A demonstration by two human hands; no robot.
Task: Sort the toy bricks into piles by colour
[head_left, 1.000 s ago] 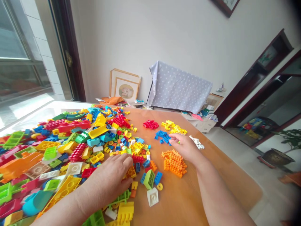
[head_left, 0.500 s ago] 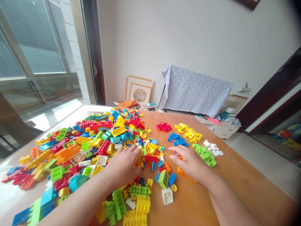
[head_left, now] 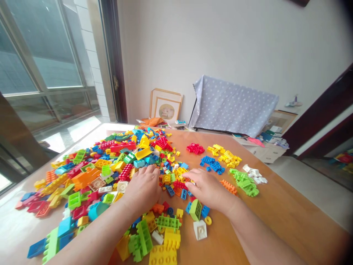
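My left hand (head_left: 146, 187) rests on the right part of the big pile of mixed toy building bricks (head_left: 85, 179). Its fingers bend down and away from me, with the tips out of sight, so I cannot tell whether they grip anything. My right hand (head_left: 206, 187) reaches in over small bricks at the pile's right edge, near a red studded brick (head_left: 180, 184). Its thumb and forefinger are apart, and I see nothing held. Below it lie a green sloped brick (head_left: 195, 209), a white brick (head_left: 200, 230) and a yellow ring (head_left: 208, 220).
Separate colour groups lie right of the pile: red bricks (head_left: 195, 148), blue bricks (head_left: 212, 164), yellow bricks (head_left: 230, 158), green bricks (head_left: 245, 183), white bricks (head_left: 256, 174) and orange bricks (head_left: 228, 187). Behind the table stands something under a dotted cloth (head_left: 234, 105).
My right hand has moved left from the orange bricks to the small bricks at the pile's edge, uncovering the orange group. My left hand has turned slightly, its thumb now hidden. The view shifted a little.
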